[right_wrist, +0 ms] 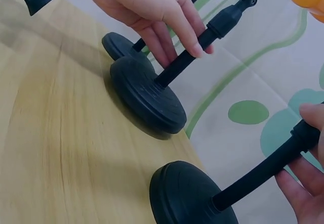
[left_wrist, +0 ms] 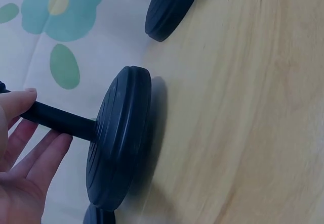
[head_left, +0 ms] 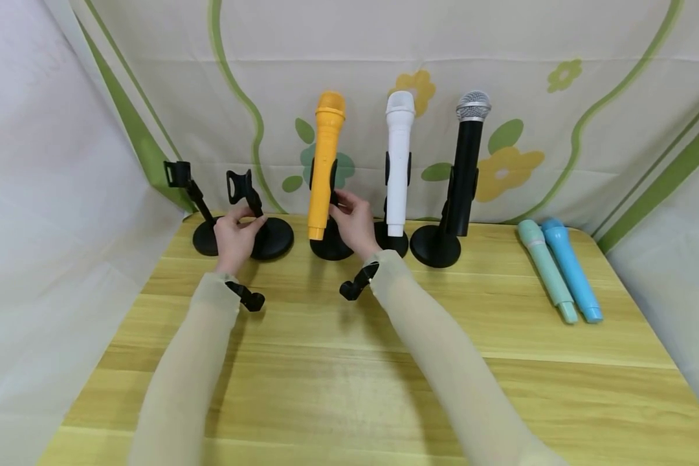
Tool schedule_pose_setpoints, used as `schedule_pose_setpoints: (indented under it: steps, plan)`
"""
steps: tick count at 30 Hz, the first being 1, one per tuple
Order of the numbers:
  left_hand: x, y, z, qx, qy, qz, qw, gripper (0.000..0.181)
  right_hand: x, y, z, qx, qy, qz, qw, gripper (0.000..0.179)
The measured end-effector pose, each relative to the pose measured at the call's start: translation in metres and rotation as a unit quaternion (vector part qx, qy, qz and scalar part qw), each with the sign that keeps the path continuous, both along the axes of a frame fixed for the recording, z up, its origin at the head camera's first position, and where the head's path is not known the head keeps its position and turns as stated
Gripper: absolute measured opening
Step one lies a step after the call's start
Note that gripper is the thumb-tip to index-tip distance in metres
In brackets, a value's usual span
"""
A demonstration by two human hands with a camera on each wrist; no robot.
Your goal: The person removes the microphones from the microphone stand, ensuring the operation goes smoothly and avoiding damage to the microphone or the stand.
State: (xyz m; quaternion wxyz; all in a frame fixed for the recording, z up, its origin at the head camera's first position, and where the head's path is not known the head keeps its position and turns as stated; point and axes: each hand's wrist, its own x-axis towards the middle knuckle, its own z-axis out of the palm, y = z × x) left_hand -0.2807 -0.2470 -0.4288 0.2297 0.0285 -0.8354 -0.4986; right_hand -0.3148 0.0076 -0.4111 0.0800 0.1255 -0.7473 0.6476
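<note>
On a wood-grain table, before a flowered curtain, my left hand pinches 1 bare stand; my right hand grips the stand bearing the orange microphone. The left wrist view crops the bare stand's top.

Back cloth: off-white, hanging behind the table, with a faint horizontal crease across its upper part.
Wavy stripes: green, one on each side of the back cloth, curving down toward the table.
Printed flowers: yellow, teal and green, with green leaves beside some of them.
Side cloths: plain whitish fabric at left and right, lightly rumpled.
Corner bands: green, slanting along both sides of the back cloth.
Table: light yellow-brown wood, streaky grain, seams running crosswise, far edge near the back cloth.
Light: pale, even, with soft shadows on the wood.
</note>
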Motion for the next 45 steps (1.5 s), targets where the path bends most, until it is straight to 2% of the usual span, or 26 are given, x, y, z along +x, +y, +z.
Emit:
schedule_pose_setpoints:
  steps: [15, 28, 38, 45]
  plan:
    - [-0.008, -0.001, -0.009, -0.002, -0.019, 0.007, 0.9998, 0.021, 0.003, 0.004, 0.002, 0.02, -0.012, 0.0, 0.9997, 0.04]
    - [-0.011, -0.005, -0.009, -0.01, -0.035, 0.007, 0.9993, 0.025, 0.005, 0.005, 0.001, 0.023, -0.004, 0.002, 0.9997, 0.04]
    - [-0.011, -0.004, -0.008, -0.014, -0.054, 0.008, 0.9984, 0.028, 0.016, 0.008, 0.014, 0.022, 0.015, 0.015, 0.9995, 0.04]
    - [-0.011, -0.008, -0.009, -0.005, -0.063, 0.0, 0.998, 0.032, 0.028, 0.011, 0.015, 0.009, 0.046, 0.04, 0.9981, 0.039]
